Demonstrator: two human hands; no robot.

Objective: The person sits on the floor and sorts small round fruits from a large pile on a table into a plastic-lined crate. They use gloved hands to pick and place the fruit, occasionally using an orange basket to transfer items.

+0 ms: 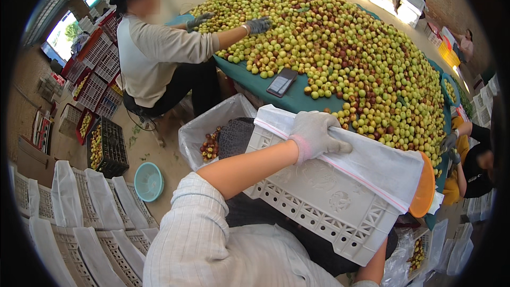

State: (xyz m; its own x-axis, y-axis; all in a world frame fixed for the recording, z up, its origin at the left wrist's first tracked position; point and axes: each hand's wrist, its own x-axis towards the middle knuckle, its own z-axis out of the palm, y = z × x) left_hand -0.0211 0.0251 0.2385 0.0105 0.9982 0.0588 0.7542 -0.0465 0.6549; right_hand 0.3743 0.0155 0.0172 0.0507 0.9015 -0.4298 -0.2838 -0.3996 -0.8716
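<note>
A white plastic crate (318, 199) with a patterned side and pierced lower edge is tilted over my lap. White cloth (374, 163) with a pink line hangs over its upper edge. My left hand (318, 133), in a pale glove with a pink cuff, grips that edge through the cloth. At the bottom right, my right hand (364, 283) shows only a bit of its glove; its fingers are hidden, and the forearm passes behind the crate. Beyond the crate, a large pile of green and reddish jujubes (338, 48) lies on a green sheet (251, 77), with a phone (282, 82) near the edge.
An orange basin (423, 187) is right of the crate. A lined box (191, 139) holds reddish fruit. A blue basin (148, 181) and a black crate (119, 151) stand on the floor, left. Gloved co-workers (159, 44) sit at left and right. Cloth-lined white crates (91, 215) fill the lower left.
</note>
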